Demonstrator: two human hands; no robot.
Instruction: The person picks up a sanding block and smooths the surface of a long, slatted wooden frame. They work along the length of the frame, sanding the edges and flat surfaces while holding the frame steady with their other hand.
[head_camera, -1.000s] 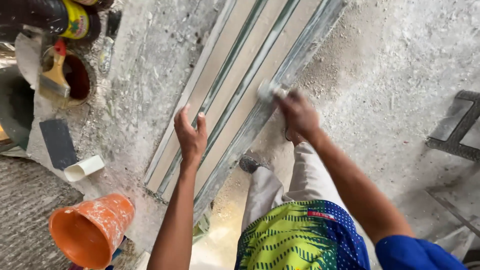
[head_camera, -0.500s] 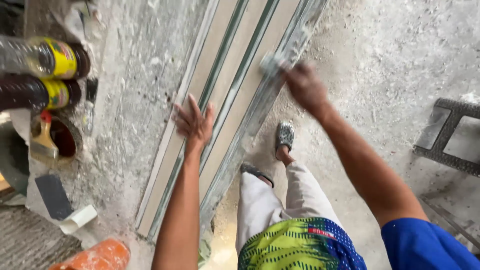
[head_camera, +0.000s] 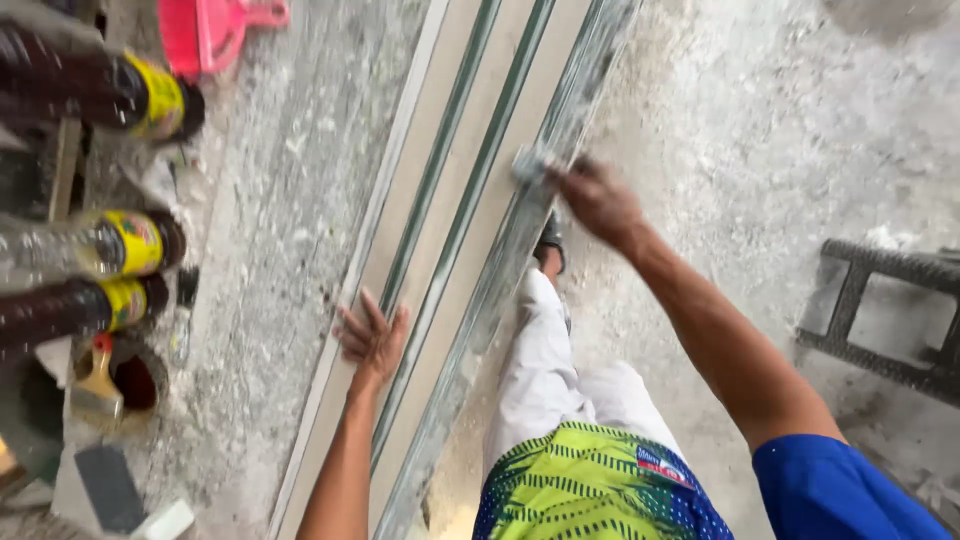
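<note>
Long pale grooved frame panel (head_camera: 450, 250) lies along dusty concrete ledge (head_camera: 270, 260), by its right edge. Three dark plastic bottles with yellow labels (head_camera: 120, 95) at ledge's left edge, contents unclear. Left hand (head_camera: 372, 338) flat, fingers spread, on panel. Right hand (head_camera: 598, 200) pinches one small grey pad (head_camera: 530, 163) against panel's metal edge.

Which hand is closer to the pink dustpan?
The left hand. It rests flat on the long frame, below the pink dustpan. The right hand is farther away, on the frame's other edge.
</note>
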